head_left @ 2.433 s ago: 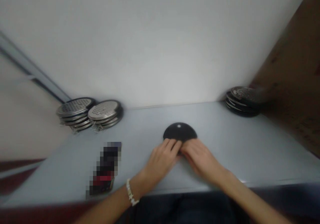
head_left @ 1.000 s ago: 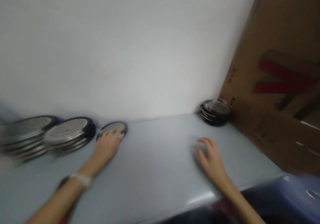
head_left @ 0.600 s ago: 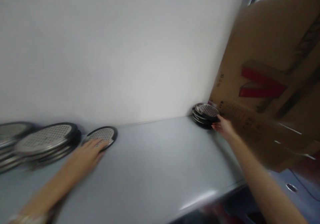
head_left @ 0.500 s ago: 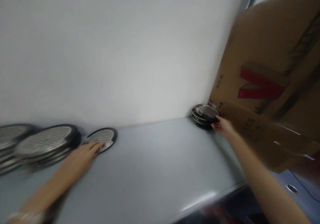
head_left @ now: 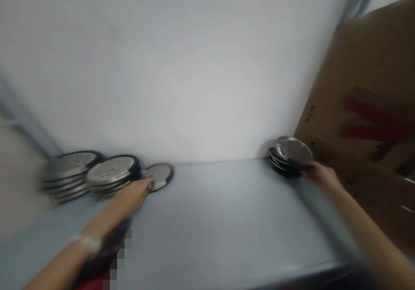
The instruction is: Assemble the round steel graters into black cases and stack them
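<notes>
Hands [head_left: 131, 196] [head_left: 319, 174] well apart, on perforated discs [head_left: 158, 176]

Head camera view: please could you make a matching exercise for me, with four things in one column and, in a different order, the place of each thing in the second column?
Things:
1. left hand
2. right hand
3. white bracelet
4. cardboard box

Places:
A. at the edge of the right stack of discs
B. around a wrist
C. on the lone disc
D. to the right of that stack

Pairs: 1-C, 2-A, 3-B, 4-D
</notes>
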The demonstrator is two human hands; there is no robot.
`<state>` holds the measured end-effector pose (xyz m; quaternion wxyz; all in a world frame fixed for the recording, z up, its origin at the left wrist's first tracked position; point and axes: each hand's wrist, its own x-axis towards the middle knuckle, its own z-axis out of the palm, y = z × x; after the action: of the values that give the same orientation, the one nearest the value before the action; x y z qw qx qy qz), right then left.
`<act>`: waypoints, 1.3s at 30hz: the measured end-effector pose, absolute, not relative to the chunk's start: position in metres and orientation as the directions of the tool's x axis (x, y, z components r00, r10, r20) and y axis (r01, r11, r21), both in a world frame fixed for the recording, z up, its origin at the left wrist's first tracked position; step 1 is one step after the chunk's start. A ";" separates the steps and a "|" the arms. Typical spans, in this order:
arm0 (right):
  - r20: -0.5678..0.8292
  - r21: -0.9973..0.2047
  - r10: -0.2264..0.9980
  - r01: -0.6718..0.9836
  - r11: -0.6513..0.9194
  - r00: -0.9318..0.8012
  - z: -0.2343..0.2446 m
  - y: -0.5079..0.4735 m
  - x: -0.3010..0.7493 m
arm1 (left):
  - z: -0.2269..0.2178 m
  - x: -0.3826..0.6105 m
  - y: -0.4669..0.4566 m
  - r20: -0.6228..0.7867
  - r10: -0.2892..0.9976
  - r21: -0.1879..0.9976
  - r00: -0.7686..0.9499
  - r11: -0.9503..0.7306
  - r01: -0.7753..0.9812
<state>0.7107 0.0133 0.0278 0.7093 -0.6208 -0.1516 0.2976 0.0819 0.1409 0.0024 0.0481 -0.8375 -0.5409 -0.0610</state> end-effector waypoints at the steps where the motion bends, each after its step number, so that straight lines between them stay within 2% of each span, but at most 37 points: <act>1: -0.171 -0.972 0.625 -0.233 0.018 0.762 0.029 0.006 0.707 | 0.004 0.086 0.135 0.162 0.896 -0.019 0.413 -0.416 0.909; 3: -0.180 -0.976 0.656 -0.216 -0.026 0.733 0.028 -0.008 0.696 | 0.007 0.099 0.119 0.187 0.876 -0.006 0.445 -0.452 0.892; 6: -0.183 -0.980 0.732 -0.183 -0.081 0.657 0.017 -0.028 0.669 | 0.010 0.135 0.078 0.267 0.820 0.160 0.506 -0.556 0.816; 9: -0.207 -0.977 0.799 -0.156 -0.144 0.564 -0.001 -0.043 0.627 | 0.013 0.181 0.028 0.245 0.788 0.336 0.565 -0.616 0.713; 12: -0.238 -0.969 0.877 -0.045 -0.242 0.418 -0.018 -0.055 0.581 | 0.012 0.218 -0.010 0.270 0.737 0.396 0.619 -0.671 0.627; 17: -0.219 -0.960 0.946 0.123 -0.253 0.239 -0.024 -0.064 0.540 | -0.006 0.249 -0.032 0.237 0.633 0.397 0.737 -0.755 0.521; 23: -0.210 -0.942 0.967 0.237 -0.239 0.141 -0.029 -0.055 0.544 | -0.018 0.255 -0.029 0.294 0.611 0.317 0.735 -0.788 0.527; 26: -0.178 -0.922 0.973 0.320 -0.217 0.146 -0.036 -0.051 0.546 | -0.021 0.251 -0.026 0.277 0.597 0.271 0.753 -0.800 0.535; 31: -0.039 -0.866 0.978 0.481 -0.136 0.205 -0.041 -0.045 0.554 | -0.033 0.232 -0.023 0.274 0.623 0.221 0.732 -0.782 0.583; 39: 0.185 -0.746 0.902 0.653 -0.129 0.390 -0.050 -0.038 0.592 | -0.039 0.177 -0.029 0.175 0.751 0.361 0.637 -0.651 0.668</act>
<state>0.5920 -0.0378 -0.0505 0.3941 -0.7346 -0.5293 0.1579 0.1769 -0.0286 -0.0394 -0.1326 -0.8949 -0.3963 -0.1563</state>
